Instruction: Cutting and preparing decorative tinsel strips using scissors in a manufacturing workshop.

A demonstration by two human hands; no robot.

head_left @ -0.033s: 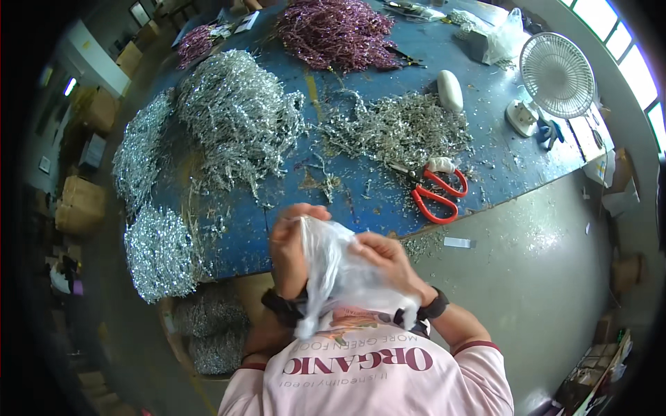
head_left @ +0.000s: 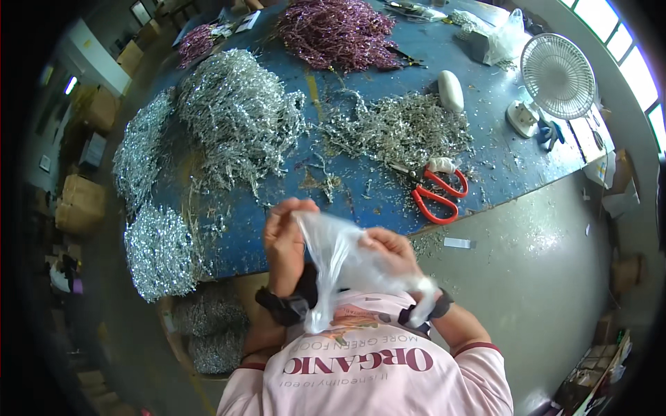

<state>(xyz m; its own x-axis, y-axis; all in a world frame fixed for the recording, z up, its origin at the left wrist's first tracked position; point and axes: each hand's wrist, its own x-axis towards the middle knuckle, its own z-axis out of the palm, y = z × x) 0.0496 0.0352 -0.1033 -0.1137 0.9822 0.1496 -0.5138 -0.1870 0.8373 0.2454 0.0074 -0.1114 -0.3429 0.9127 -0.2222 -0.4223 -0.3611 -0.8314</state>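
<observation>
A worker wears a pale pink short-sleeved T-shirt (head_left: 374, 374) with dark maroon trim at the sleeve cuffs and maroon block lettering across the chest, above a smaller line of thin print and a small coloured graphic near the collar. A black band (head_left: 281, 306) wraps the wrist of the left hand (head_left: 286, 236); a second dark band (head_left: 438, 305) circles the wrist of the right hand (head_left: 392, 251). Both forearms are bare below the sleeves.

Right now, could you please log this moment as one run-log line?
left hand: pinching clear plastic bag top | right hand: gripping bag side | red scissors: on blue table, untouched
</observation>
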